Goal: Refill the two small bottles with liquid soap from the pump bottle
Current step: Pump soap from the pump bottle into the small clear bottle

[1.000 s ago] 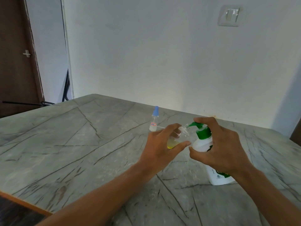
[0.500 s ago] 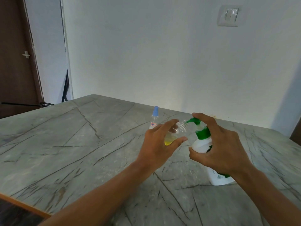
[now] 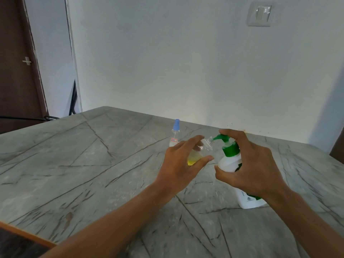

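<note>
Clear small bottle (image 3: 197, 155), yellow soap (image 3: 193, 161) inside, is pinched in our left hand (image 3: 178, 164), neck at the green spout (image 3: 216, 137); our right hand (image 3: 249, 164) grips the pump bottle (image 3: 228, 162)

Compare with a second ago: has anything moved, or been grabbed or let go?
Little. The pump head under the forefinger of the right hand has risen slightly, and the left hand has lifted the small open bottle a touch up and left, its mouth following the nozzle. Nothing taken or released. The pump bottle and the blue-capped bottle have stayed put on the table.
</note>
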Demonstrator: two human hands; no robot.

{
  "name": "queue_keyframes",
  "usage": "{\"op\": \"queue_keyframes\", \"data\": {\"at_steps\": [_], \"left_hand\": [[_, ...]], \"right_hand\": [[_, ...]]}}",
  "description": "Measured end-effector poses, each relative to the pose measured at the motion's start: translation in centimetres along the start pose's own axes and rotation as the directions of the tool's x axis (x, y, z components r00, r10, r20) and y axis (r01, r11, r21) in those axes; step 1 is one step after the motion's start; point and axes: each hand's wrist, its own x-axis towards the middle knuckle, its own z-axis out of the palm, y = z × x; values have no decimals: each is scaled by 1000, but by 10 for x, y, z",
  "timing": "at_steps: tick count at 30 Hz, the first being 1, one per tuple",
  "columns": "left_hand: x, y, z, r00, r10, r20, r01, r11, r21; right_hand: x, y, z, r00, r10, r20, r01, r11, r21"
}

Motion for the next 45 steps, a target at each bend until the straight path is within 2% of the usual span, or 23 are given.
{"op": "queue_keyframes", "data": {"at_steps": [6,13,30,37,42,45], "left_hand": [[2,0,-1,1000,-17,-3,17,1000,2],[2,1,-1,1000,-21,-4,21,1000,-9],[-1,1,1,1000,-28,8,28,999,-32],[-1,1,2,1000,-15,-1,15,1000,-17],[1,0,1,999,-18,-27,18,1000,-12],[0,1,0,999,-20,-29,19,1000,-21]], "right_hand": [[-2,-1,1,1000,-9,5,10,994,-110],[-4,-2,1,1000,-16,14,18,991,-132],[-1,-3,2,1000,1,-16,-2,1000,-26],[-3,-1,3,1000,3,-31,-4,1000,-25],[-2,0,3,1000,-3,11,4,997,-79],[-2,1,3,1000,-9,22,10,999,-54]]}}
